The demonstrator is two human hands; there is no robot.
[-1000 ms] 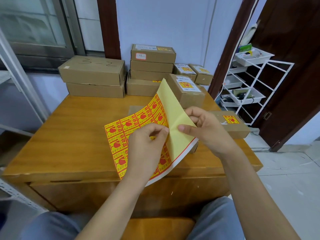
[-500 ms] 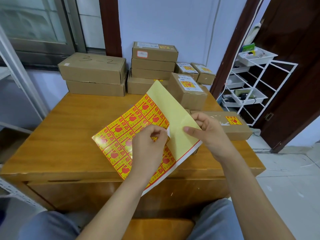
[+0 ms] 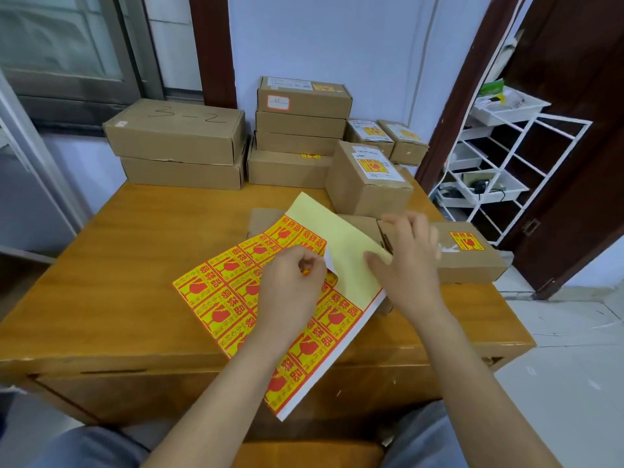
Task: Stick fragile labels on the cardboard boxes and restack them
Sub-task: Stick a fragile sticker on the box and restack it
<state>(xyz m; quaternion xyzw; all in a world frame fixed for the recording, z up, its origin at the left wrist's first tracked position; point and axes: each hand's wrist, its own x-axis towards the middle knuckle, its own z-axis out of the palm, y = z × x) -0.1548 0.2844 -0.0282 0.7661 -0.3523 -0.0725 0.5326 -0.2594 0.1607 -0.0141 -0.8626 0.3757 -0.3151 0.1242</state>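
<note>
Roughly partway, judging by the boxes. Five carry a red-and-yellow fragile label on top: the flat box at right [image 3: 467,253] near the desk's right edge, the upright box [image 3: 369,179] behind the hands, two small boxes [image 3: 388,138] at the back by the wall, and the top box of the middle stack [image 3: 304,96]. A yellow strip also pokes out w/ the bottom box of that stack, so prob. labelled too. The two big boxes at back left [image 3: 175,143], one marked "3-2", show no label on the faces visible; same for the two middle boxes in the stack, whose tops are hidden.

Label sheet [image 3: 270,298] lies on the desk [image 3: 118,265], near end hanging over the front edge, far corner folded up to show pale-yellow backing. Left hand [image 3: 290,292] has its fingers [image 3: 312,268] curled, pinching what looks like one label peeling off, white underside showing. Right hand [image 3: 405,258] presses flat, fingers straight, on the folded backing; it's blurred. A plain cardboard box [image 3: 358,222] sits partly hidden under sheet & right hand; no label seen on it, likely next.

Left to do: finish the peel, stick it, label remaining boxes, restack.
</note>
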